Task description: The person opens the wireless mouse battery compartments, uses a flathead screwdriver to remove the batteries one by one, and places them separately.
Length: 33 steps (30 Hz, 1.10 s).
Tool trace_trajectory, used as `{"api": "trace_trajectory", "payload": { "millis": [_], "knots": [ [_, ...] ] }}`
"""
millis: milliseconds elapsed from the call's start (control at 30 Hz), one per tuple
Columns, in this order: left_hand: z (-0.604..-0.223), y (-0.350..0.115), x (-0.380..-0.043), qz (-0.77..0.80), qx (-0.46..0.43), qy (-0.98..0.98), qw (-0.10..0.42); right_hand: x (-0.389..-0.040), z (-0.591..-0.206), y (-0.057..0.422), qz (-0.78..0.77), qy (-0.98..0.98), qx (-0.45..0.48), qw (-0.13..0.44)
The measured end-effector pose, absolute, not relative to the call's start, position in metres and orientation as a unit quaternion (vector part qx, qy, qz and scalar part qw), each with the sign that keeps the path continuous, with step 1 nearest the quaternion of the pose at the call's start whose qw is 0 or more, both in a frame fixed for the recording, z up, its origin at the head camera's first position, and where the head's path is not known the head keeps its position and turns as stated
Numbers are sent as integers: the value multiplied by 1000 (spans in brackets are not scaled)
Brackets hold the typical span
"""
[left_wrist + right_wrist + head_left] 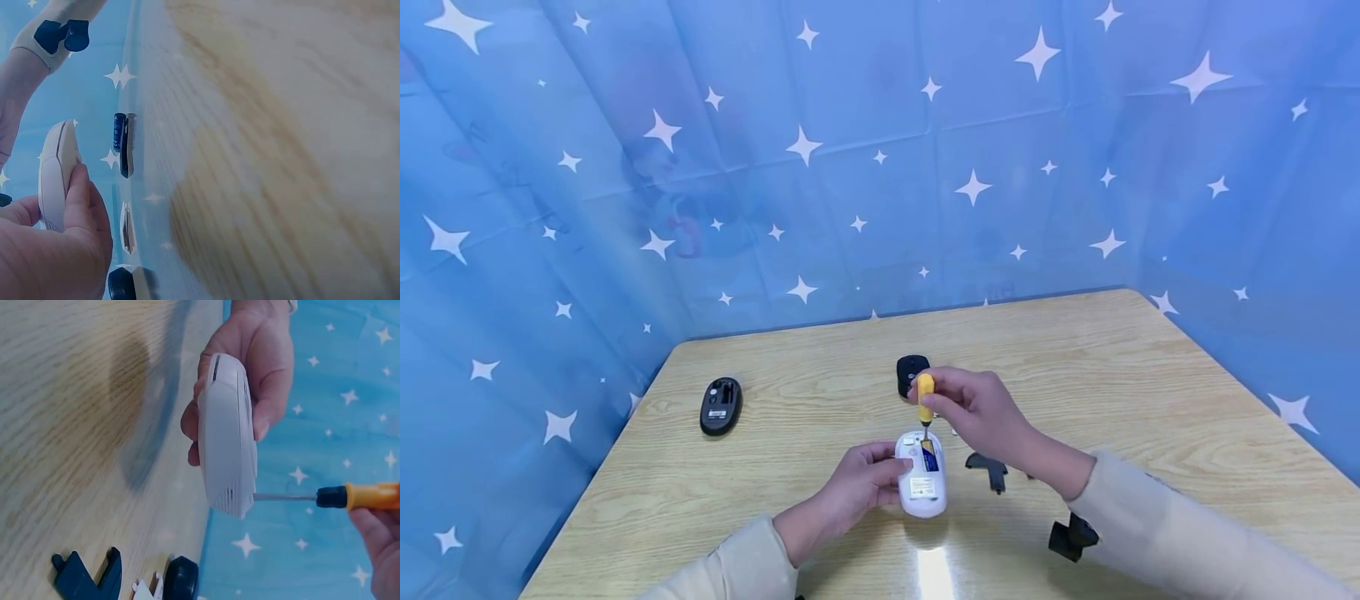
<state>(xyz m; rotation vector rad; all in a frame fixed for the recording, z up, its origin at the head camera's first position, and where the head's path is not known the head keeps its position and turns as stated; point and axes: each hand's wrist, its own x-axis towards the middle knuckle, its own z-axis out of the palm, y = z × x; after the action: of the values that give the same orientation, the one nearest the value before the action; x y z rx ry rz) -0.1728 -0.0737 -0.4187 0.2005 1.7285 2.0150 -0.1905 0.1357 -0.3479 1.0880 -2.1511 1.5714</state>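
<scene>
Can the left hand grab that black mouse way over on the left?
Probably not yet: the left hand is holding the white mouse, though only table shows between it and the black mouse.

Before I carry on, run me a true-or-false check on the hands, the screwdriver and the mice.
1. The left hand holds the white mouse. True.
2. The right hand holds the yellow-handled screwdriver. True.
3. The white mouse's battery compartment is empty. False: a battery sits in it.
4. The white mouse has been set down. False: it is held up above the table.
5. The screwdriver's shaft points away from the white mouse. False: it points at the mouse's underside.
6. The black mouse at the far left lies underside up. True.
</scene>
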Motion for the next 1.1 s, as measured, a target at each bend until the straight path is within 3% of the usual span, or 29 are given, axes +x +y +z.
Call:
{"api": "trace_trajectory", "payload": {
  "millis": [767, 1100],
  "knots": [
    [-421, -74, -171, 742, 64, 632, 214, -236, -349, 149, 689, -715, 100, -65],
    [-421, -74, -168, 743, 71, 629, 217, -247, -358, 152, 692, -712, 51, -109]
  ]
}}
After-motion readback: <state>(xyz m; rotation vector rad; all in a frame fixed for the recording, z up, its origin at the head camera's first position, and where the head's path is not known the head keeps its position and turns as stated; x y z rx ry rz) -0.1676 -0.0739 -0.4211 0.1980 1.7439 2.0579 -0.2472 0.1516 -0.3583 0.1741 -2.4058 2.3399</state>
